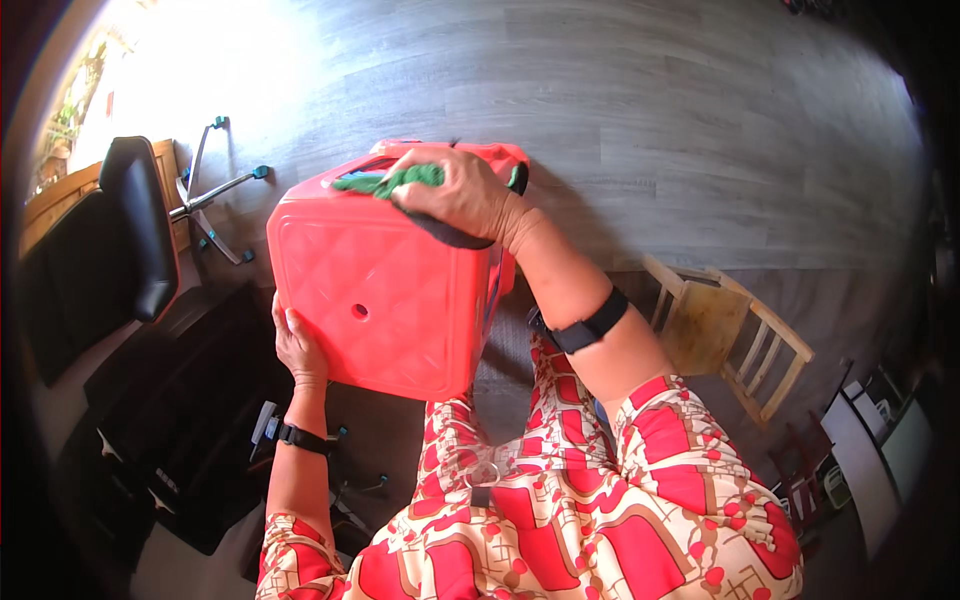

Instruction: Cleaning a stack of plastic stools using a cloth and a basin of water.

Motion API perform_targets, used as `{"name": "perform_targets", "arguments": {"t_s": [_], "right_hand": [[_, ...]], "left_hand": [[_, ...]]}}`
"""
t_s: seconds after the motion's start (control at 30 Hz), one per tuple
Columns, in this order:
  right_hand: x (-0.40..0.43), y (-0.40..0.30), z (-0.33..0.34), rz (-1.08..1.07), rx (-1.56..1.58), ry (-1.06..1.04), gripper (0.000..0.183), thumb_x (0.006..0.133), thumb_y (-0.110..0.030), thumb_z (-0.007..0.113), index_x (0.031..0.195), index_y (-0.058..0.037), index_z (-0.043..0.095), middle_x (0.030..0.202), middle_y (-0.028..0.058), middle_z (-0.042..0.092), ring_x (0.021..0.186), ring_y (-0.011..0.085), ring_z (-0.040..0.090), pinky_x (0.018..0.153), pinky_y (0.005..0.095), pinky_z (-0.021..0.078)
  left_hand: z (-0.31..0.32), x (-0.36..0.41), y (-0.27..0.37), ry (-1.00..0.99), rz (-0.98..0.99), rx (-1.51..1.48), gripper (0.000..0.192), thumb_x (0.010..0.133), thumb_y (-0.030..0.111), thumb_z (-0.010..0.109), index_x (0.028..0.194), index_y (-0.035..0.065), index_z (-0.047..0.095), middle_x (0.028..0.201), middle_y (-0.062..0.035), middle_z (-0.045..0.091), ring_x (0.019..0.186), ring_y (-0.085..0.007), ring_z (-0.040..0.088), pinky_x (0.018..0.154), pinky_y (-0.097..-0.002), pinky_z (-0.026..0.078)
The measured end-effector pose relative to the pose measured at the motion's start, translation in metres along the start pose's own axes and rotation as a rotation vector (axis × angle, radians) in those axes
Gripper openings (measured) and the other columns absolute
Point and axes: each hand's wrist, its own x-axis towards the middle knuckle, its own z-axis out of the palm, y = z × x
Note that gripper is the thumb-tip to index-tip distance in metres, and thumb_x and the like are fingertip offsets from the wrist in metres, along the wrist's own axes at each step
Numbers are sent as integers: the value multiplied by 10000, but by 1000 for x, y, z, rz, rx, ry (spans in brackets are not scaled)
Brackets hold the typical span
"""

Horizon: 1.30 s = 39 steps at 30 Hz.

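A red plastic stool (375, 300) is tilted in front of me, its square seat with a small centre hole facing me. My left hand (298, 345) grips the stool's left edge near the lower corner. In my right hand (461, 191) is a bunched green and dark cloth (412, 178), pressed against the stool's upper side. One dark end of the cloth hangs over the seat's edge. Something blue shows through the gaps in the stool's side, but what it is I cannot tell. The stool hides most of the fingers of my left hand.
On the left stand a black office chair (142, 232) with a metal wheeled base (199, 202) and dark furniture (187, 420). A small wooden chair (712, 322) is at the right. A white-topped table (862, 465) lies further right. Grey plank flooring (637, 112) extends ahead.
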Motion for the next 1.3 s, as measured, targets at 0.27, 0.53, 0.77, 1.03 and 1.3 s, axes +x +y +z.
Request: {"name": "perform_targets", "arguments": {"t_s": [0.27,0.53,0.77,1.03,1.3], "right_hand": [[-48,132,-3,643,27,468,235,794,-283,566,950,-110,592,890,93,635,871,189,610,759,281,482],[-255,90,-14,1286,1047,272,364,850,-375,530,1045,-73,587,940,78,644,820,204,631,781,358,508],[-520,-70,-75,1748,1372,530,418,882,-352,462,1177,-59,513,1128,114,581,1010,220,577,920,371,439],[-564,-189,-90,1781,1040,836,384,870,-347,470,1111,-56,542,1067,112,600,950,227,593,858,384,461],[-555,-220,-111,1708,740,852,357,859,-342,477,1045,-53,571,1006,111,619,889,233,609,797,397,484]], "left_hand": [[0,6,-9,-18,8,-48,465,923,449,287,1253,164,451,1077,-164,594,975,-342,575,790,-395,443],[-4,16,-34,6,42,-10,440,921,436,273,1250,199,444,1052,-155,603,930,-374,576,751,-434,449],[7,17,-35,-5,41,24,438,916,459,277,1265,241,425,1042,-138,614,923,-367,581,746,-434,451],[19,25,-32,-38,62,85,438,918,470,277,1285,264,395,1040,-130,620,905,-377,585,729,-449,461],[18,29,-46,-86,103,-91,508,921,429,332,1365,184,295,1319,-134,430,1190,-318,429,954,-402,368]]}}
